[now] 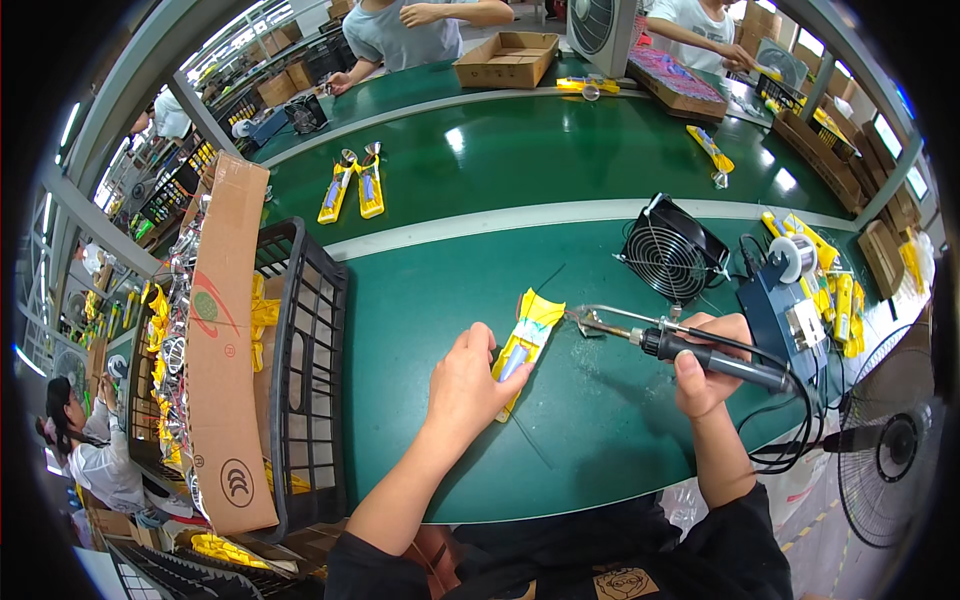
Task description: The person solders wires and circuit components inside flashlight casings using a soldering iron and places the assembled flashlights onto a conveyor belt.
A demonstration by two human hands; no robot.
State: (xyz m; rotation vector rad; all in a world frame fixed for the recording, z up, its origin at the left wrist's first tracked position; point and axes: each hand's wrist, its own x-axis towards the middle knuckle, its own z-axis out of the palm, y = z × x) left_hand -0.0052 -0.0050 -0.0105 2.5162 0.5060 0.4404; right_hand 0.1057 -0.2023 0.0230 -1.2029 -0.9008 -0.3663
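Yellow parts (264, 318) lie in a black crate (296, 385); left grip (468, 380) holds a yellow casing (537, 318), right grip (708, 365) a soldering iron (750, 369).

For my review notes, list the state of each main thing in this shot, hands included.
Yellow housing: open side up, cell inside
Left hand: gripping the housing
Soldering iron: held, tip near housing's far end; heat unclear
Right hand: closed around the iron
White spool: wound with wire
Black box fan: tilted; spinning unclear
Black crate: yellow parts inside
Cardboard box: open-topped
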